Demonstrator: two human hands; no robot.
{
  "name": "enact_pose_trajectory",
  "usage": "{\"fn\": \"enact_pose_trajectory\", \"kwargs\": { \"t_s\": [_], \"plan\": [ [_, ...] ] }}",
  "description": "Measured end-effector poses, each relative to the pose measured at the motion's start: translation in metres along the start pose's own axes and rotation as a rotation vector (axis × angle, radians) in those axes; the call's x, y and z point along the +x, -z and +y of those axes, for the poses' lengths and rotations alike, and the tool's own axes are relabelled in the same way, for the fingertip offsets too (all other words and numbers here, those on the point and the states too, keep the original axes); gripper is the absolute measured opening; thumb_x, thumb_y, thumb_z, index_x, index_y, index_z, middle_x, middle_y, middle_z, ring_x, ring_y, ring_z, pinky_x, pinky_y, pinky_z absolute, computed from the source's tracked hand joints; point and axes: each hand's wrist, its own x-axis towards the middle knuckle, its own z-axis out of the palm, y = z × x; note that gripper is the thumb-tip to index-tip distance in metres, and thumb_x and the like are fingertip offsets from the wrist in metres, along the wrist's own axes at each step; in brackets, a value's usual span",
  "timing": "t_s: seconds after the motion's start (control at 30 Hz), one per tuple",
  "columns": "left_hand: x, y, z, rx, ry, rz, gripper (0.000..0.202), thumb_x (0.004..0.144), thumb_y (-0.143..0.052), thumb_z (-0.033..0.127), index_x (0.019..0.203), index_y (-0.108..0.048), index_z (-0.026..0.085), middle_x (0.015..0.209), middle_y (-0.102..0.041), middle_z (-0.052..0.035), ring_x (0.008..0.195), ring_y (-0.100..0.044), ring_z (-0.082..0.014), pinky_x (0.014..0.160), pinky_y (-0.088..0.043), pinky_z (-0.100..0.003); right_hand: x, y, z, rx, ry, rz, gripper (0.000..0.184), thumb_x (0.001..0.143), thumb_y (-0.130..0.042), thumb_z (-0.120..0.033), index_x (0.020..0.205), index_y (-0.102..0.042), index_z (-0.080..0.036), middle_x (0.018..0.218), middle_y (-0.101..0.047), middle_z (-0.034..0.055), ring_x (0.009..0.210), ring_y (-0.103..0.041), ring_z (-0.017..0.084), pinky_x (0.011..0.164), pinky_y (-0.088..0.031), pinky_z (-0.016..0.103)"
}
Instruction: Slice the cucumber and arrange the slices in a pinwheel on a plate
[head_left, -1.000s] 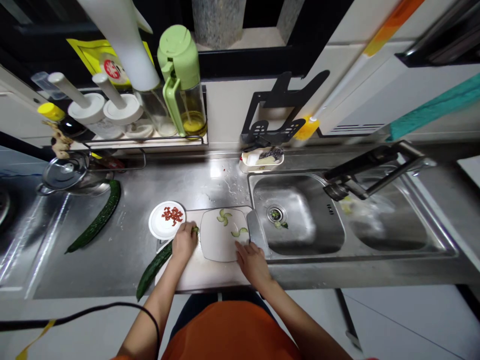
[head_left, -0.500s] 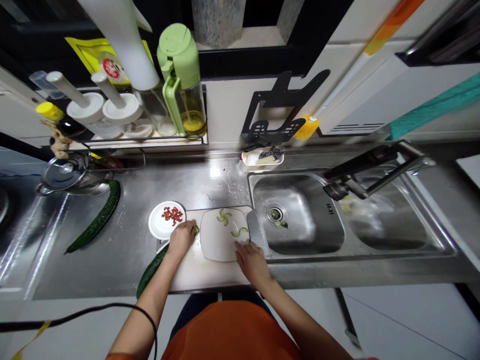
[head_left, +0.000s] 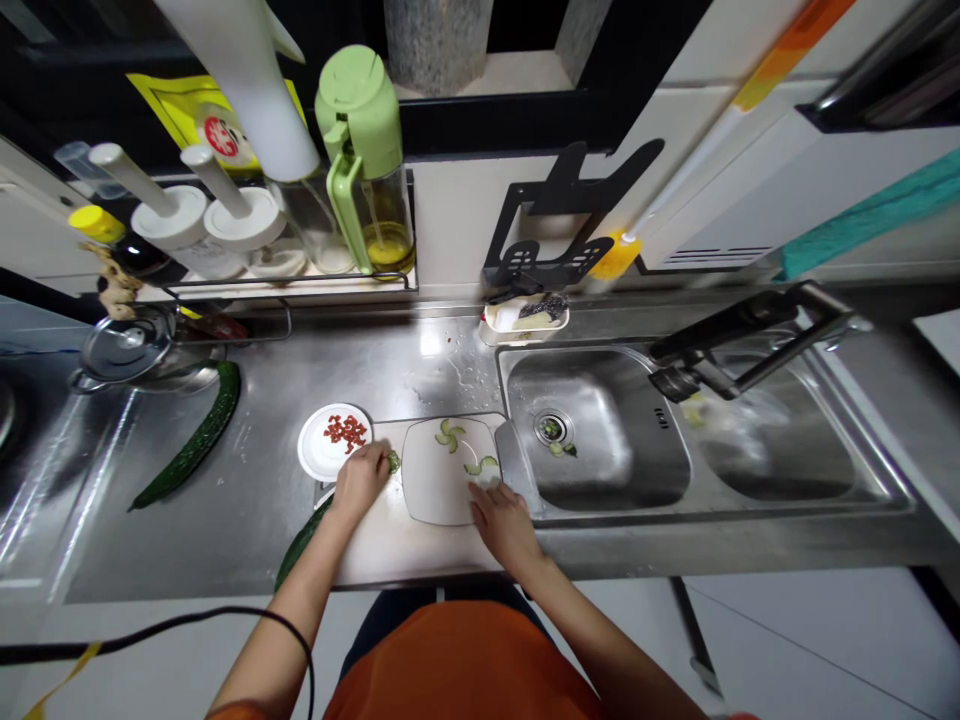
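Note:
A squarish white plate (head_left: pixel 439 490) sits on the light cutting board (head_left: pixel 379 550). On it, pale green cucumber slices (head_left: pixel 450 436) form a small fan, with a short curved row of slices (head_left: pixel 481 466) nearer the right edge. My left hand (head_left: pixel 362 480) is closed at the plate's left, its fingertips at a few cucumber slices (head_left: pixel 394 461) on the board. Over the plate's lower right corner, my right hand (head_left: pixel 504 518) has its fingers a little apart, touching the plate. A piece of cucumber (head_left: pixel 304 545) lies partly under my left forearm.
A small white plate (head_left: pixel 311 450) with chopped red bits stands beside my left hand. Farther left lies a whole cucumber (head_left: pixel 196 445). A knife blade (head_left: pixel 514 462) rests at the board's right edge, beside the sink (head_left: pixel 600 480). Bottles and jars line the rack (head_left: pixel 292 285) behind.
Both hands stay almost where they were. My left hand shifts very slightly; the cucumber slices on the plate keep their arrangement.

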Motion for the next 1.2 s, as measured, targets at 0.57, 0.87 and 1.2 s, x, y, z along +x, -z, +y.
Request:
{"fn": "enact_pose_trajectory", "kwargs": {
  "t_s": [0.57, 0.87, 1.2],
  "plan": [
    [-0.004, 0.021, 0.007, -0.517, 0.06, -0.072, 0.024, 0.085, -0.051, 0.034, 0.095, -0.067, 0.019, 0.079, -0.067, -0.0018, 0.07, -0.059, -0.0127, 0.067, -0.044, -0.023, 0.032, 0.019, -0.023, 0.341, 0.054, 0.118, 0.025, 0.086, -0.05, -0.017, 0.105, -0.066, -0.017, 0.093, -0.066, 0.0096, 0.092, -0.055, 0.022, 0.085, -0.042, 0.036],
    [-0.005, 0.009, 0.046, -0.914, 0.127, -0.333, 0.033, 0.073, -0.067, 0.043, 0.093, -0.064, 0.017, 0.068, -0.067, -0.0009, 0.062, -0.059, -0.0121, 0.06, -0.042, -0.022, 0.056, 0.036, -0.036, 0.897, -0.071, -0.036, 0.02, 0.075, -0.063, -0.024, 0.093, -0.071, -0.02, 0.085, -0.071, 0.0024, 0.08, -0.061, 0.016, 0.072, -0.046, 0.028],
    [-0.006, -0.01, 0.061, -1.037, 0.241, -0.348, 0.04, 0.075, -0.061, 0.053, 0.086, -0.062, 0.015, 0.065, -0.066, -0.0024, 0.058, -0.06, -0.0119, 0.055, -0.04, -0.022, 0.05, 0.041, -0.029, 0.994, -0.148, -0.08, 0.012, 0.071, -0.064, -0.028, 0.072, -0.07, -0.018, 0.066, -0.067, 0.0, 0.064, -0.056, 0.013, 0.06, -0.039, 0.024]
  ]
}}
